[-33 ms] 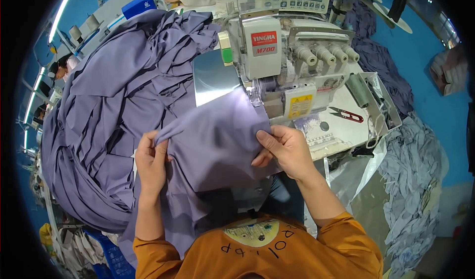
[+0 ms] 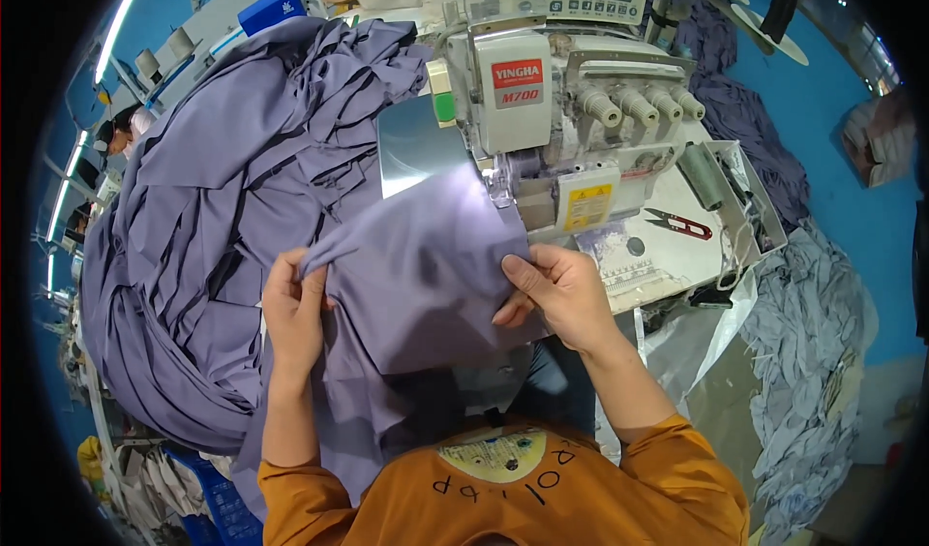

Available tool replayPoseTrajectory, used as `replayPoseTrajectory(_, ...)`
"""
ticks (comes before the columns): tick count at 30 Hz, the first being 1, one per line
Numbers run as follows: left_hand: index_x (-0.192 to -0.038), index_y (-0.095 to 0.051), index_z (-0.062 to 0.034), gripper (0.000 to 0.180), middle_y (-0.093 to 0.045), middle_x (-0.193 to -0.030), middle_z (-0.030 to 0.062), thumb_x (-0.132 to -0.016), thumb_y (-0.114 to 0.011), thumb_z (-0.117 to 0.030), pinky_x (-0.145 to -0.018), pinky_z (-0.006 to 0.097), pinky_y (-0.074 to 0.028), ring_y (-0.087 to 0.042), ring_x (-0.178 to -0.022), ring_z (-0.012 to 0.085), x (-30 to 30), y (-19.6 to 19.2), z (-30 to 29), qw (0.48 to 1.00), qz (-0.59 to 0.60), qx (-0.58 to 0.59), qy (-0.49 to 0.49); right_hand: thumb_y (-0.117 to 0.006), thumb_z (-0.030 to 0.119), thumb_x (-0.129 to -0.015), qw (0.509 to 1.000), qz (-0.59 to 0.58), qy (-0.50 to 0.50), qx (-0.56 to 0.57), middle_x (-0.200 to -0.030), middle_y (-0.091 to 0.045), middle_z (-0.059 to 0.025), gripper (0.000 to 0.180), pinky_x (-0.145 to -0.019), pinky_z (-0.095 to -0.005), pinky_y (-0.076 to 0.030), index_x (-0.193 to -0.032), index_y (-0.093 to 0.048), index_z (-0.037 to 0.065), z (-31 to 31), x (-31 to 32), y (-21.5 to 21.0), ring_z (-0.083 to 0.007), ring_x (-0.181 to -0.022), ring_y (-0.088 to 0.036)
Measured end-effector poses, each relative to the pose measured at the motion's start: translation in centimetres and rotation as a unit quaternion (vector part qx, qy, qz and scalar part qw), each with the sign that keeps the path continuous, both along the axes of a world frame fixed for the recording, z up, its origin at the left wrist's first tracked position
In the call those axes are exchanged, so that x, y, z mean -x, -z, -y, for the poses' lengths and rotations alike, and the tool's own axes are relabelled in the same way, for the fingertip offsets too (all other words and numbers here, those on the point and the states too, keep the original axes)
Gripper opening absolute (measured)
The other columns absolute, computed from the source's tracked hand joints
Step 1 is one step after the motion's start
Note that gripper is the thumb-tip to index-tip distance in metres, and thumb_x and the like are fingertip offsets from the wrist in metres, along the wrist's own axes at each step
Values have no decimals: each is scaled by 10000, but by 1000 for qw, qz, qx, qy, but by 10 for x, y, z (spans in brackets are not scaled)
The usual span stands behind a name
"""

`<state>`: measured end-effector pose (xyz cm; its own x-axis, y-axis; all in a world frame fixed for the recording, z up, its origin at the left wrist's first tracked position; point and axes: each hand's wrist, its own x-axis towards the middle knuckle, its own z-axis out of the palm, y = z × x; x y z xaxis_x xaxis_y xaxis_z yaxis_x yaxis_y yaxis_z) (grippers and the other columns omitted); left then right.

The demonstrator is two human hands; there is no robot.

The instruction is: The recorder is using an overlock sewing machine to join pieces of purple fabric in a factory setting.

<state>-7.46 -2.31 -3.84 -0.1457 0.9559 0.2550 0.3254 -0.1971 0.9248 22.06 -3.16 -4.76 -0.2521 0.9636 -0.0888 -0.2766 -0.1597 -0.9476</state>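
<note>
Nothing has shifted: left hand (image 2: 293,309) and right hand (image 2: 559,292) both pinch the purple fabric piece (image 2: 426,275) before the sewing machine (image 2: 561,110).

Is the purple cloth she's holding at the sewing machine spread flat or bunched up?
Mostly spread: the purple cloth lies smooth between the left hand and right hand, bunched only where the left fingers pinch its edge.
</note>
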Motion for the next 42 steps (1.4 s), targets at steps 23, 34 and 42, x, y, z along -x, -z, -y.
replayPoseTrajectory(23,-1026,-633,-32,196,-613,-768,-8,-931,-578,-194,-621,202,-449,-549,-637,55,0,-106,-176,964,-207,-165,7,-598,293,-945,1000,-5,-10,14,-715,-628,-75,347,-532,-227,-529,-928,-589,-54,-1,1,-5,-160,-631,-680)
replayPoseTrajectory(34,-1102,-636,-56,265,-626,-794,6,-939,-577,-256,-672,250,-474,-582,-693,80,10,-173,-250,917,-323,-235,3,-582,273,-955,1000,7,-22,15,-753,-639,-67,330,-537,-222,-526,-1003,-601,-54,-2,-1,-4,-150,-630,-678)
replayPoseTrajectory(42,-915,-629,14,209,-603,-686,56,-886,-577,-186,-576,304,-457,-556,-613,136,-8,-215,-276,889,-309,-333,-55,-582,262,-956,999,-13,-18,35,-754,-641,-69,318,-532,-219,-530,-995,-596,-53,0,-2,-7,-146,-627,-679)
